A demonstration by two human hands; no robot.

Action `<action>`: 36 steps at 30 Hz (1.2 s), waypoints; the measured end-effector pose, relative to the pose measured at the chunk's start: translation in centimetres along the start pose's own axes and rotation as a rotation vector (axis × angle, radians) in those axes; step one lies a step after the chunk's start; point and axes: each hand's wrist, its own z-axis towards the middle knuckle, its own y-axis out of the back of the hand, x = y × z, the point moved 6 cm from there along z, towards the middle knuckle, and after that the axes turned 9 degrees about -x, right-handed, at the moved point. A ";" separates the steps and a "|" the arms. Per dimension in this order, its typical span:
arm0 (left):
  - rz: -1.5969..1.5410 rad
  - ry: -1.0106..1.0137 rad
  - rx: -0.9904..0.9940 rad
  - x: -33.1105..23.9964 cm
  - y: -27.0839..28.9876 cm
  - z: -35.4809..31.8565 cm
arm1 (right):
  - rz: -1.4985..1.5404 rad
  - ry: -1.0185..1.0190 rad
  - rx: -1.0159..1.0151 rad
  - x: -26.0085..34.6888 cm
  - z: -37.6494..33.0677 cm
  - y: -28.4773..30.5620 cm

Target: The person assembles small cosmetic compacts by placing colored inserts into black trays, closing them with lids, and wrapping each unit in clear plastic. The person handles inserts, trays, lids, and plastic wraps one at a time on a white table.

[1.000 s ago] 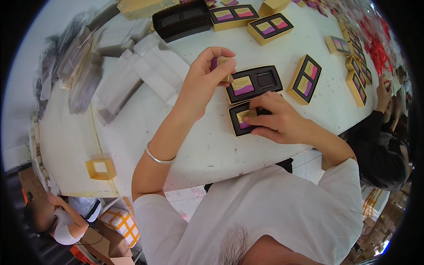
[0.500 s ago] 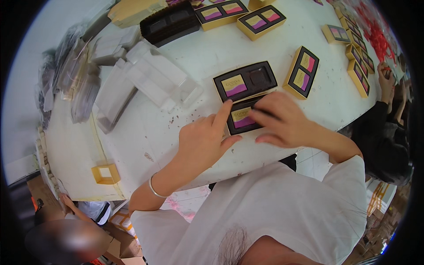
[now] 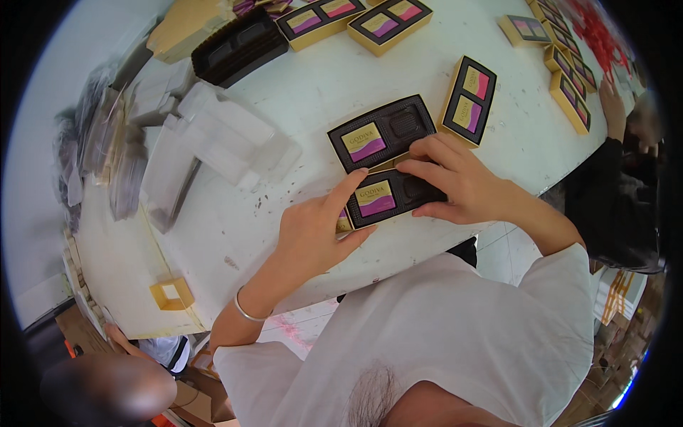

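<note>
A black tray (image 3: 411, 189) in a narrow gold box lies near the table's front edge. Its left recess holds a gold and purple square packet (image 3: 375, 198); the right recess is bare black. My left hand (image 3: 311, 226) grips the tray's left end, index finger at the far edge and thumb at the near edge. A bit of gold shows under that end. My right hand (image 3: 466, 183) holds the right end, thumb below and fingers over the far edge. Just beyond, a second gold box (image 3: 386, 151) has one packet (image 3: 362, 141) at left and a bare recess at right.
A filled two-packet box (image 3: 468, 102) stands to the right, with more filled boxes (image 3: 390, 24) at the back. Stacked black trays (image 3: 240, 47) and clear plastic covers (image 3: 226, 135) lie at left. An open gold sleeve (image 3: 171, 294) sits near the left edge. Other people are at both sides.
My right hand, blurred over the tray before, now grips its right end. The near tray's bare right recess has come into sight. The whole view has shifted a little.
</note>
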 end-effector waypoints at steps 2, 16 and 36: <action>-0.013 0.041 0.037 0.1 0.0 0.1 | -0.023 0.038 0.036 0.1 0.5 0.3; 0.029 -0.027 -0.161 -0.7 0.2 -0.2 | -0.610 -0.334 -0.519 -29.7 8.6 16.0; -0.030 0.124 -0.366 3.6 6.7 9.5 | -0.659 -0.544 -0.249 -40.4 15.5 19.3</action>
